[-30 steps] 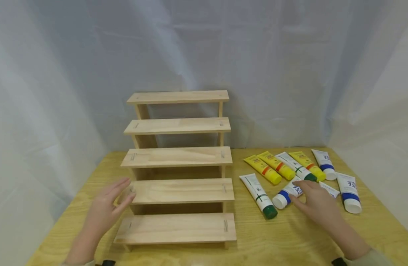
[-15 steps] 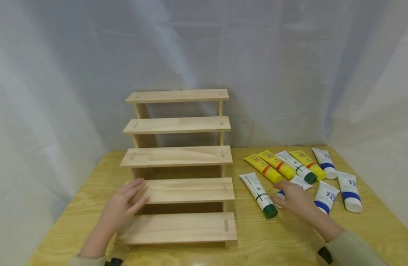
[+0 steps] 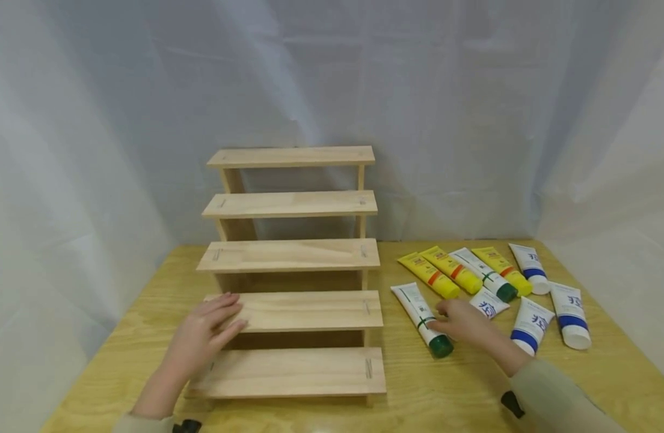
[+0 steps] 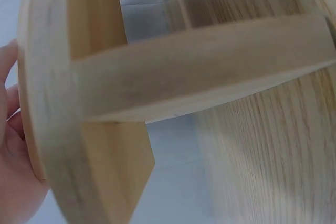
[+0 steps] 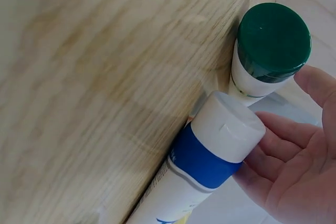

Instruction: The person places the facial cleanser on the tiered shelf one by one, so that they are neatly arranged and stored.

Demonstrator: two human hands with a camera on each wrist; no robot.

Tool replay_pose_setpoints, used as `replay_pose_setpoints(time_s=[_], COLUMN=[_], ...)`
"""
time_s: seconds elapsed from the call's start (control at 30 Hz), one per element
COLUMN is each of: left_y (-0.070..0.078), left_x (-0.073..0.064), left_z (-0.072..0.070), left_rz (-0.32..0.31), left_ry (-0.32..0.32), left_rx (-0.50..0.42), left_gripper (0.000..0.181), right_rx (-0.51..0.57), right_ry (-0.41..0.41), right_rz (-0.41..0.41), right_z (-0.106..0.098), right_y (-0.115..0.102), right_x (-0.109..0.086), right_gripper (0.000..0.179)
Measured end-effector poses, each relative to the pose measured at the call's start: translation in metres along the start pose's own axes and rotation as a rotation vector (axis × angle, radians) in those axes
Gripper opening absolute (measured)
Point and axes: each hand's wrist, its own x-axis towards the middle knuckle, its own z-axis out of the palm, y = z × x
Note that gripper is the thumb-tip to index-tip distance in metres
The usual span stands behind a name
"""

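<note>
My left hand (image 3: 199,337) rests with loosely bent fingers on the left end of the second-lowest board of a stepped wooden display rack (image 3: 305,311). Behind the rack's wood in the left wrist view, only part of that hand shows. Over on the right, my right hand (image 3: 467,322) is low among squeeze tubes. Its thumb is at the green cap of a white tube (image 3: 415,304). Its other fingers lie behind the white cap of a blue-banded tube (image 5: 207,153), partly hidden there. In the head view the hand covers much of that tube (image 3: 489,302).
Behind the right hand lie yellow tubes (image 3: 429,275) and another green-capped white tube (image 3: 483,273). More blue-banded white tubes (image 3: 570,316) lie to the right. A pale plastic sheet (image 3: 445,120) hangs behind the wooden table (image 3: 148,319).
My right hand has moved left across the blue-banded tubes to the front green-capped tube, uncovering one blue-banded tube. My left hand has moved right onto the rack's second-lowest board.
</note>
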Motion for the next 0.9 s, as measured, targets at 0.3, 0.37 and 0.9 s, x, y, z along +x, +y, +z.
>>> replay_pose_setpoints(time_s=[0.3, 0.37, 0.9], left_y=[-0.001, -0.001, 0.000], left_x=[-0.002, -0.002, 0.002], left_z=[-0.001, -0.001, 0.000], left_rz=[-0.039, -0.048, -0.078], left_ry=[-0.023, -0.030, -0.024], left_rx=[-0.009, -0.014, -0.036], left_gripper=[0.035, 0.036, 0.036], right_rx=[0.026, 0.027, 0.152], right_ry=[-0.057, -0.068, -0.062], right_rz=[0.029, 0.040, 0.090], right_z=[0.008, 0.009, 0.017], right_y=[-0.009, -0.013, -0.022], right_x=[0.008, 0.009, 0.011], right_gripper=[0.026, 0.027, 0.043])
